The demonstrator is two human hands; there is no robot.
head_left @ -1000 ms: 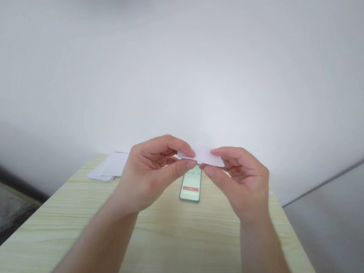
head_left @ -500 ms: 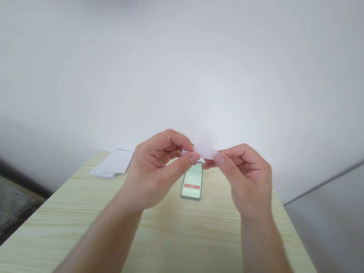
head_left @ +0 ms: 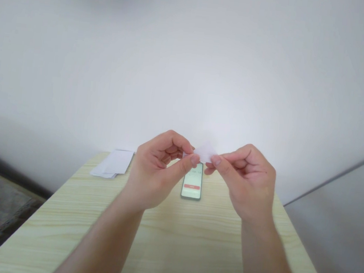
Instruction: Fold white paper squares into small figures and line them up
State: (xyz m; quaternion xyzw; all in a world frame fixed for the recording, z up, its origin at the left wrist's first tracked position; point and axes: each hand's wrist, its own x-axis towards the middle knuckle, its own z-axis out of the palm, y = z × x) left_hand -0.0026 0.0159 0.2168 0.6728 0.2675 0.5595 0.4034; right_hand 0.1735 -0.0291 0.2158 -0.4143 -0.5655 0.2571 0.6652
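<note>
Head view, and both bare hands are up over the worktop (head_left: 189,247), meeting around a small piece of white paper (head_left: 206,151)! It's held in the air between them, rising to a point at its top, its lower edge running between the two thumbs. On the left, the left hand (head_left: 153,172) has its end pinched, fingers (head_left: 181,141) curled, thumb pressed against the paper. Over on the right, the right hand (head_left: 255,186) matches it, thumb in front, fingers bent behind, grasping the other end. Fine folds? Too pale and blurred to tell. Just beneath the paper lies a phone (head_left: 191,193), screen lit, a red bar across its lower part, some dark figures above too faint to read. Off beside the left hand, near the worktop's far edge, sits a loose stack of white sheets (head_left: 115,162), its layers askew. Behind it all, a plain pale wall (head_left: 190,67).
</note>
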